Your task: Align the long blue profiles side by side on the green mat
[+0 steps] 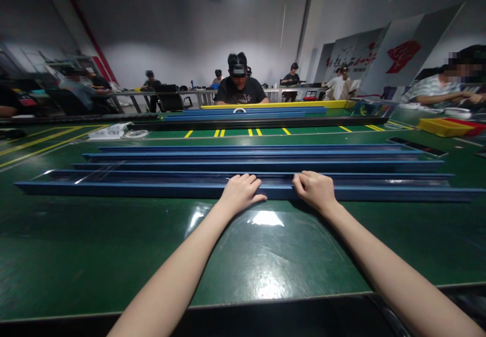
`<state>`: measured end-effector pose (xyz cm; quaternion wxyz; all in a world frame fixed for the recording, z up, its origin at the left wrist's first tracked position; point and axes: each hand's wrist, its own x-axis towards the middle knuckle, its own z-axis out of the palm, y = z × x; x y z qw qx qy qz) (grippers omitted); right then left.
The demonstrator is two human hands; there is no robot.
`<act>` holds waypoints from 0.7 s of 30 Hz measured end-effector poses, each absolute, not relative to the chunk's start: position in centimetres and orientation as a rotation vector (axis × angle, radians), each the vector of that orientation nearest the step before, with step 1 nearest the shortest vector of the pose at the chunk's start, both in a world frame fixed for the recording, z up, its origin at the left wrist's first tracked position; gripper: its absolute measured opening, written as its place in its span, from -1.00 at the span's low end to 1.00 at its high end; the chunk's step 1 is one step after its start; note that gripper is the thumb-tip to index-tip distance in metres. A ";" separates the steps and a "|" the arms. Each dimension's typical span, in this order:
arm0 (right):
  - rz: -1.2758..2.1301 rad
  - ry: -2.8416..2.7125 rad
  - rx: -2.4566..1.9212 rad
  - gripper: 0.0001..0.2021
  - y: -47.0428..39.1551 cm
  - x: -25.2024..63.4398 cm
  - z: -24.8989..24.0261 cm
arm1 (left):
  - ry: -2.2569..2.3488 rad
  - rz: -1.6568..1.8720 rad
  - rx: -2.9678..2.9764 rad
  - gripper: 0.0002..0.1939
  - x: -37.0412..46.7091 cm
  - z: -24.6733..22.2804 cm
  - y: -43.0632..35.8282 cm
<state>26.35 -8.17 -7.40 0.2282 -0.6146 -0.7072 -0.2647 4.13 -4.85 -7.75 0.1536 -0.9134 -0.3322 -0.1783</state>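
A long blue U-shaped channel (125,189) lies across the green table in front of me, its open side up. My left hand (241,191) is hooked over its near wall, fingers inside and thumb along the front face. To the right, my right hand (316,190) is curled on the same wall, its fingertips partly hidden. Clear plastic film (108,169) glints inside and across the channels at the left. Several more blue channels (243,165) lie parallel just behind this one.
A dark phone-like slab (417,147) lies behind the channels' right end. Farther back are a black strip (273,122), a yellow strip (281,105), a white plastic bag (110,131) and a yellow tray (442,127). A person (241,86) sits opposite; others work around the room.
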 end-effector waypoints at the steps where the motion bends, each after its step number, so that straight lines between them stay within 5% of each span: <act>1: -0.709 -1.939 -1.723 -0.58 -8.1 26.2 -7.4 | -0.953 -0.510 -2.617 -0.60 4.1 -7.8 -4.9; 21: -0.787 -1.821 -1.725 -0.59 -8.0 29.9 -7.4 | -0.894 -0.506 -2.592 -0.60 4.0 -7.0 -5.3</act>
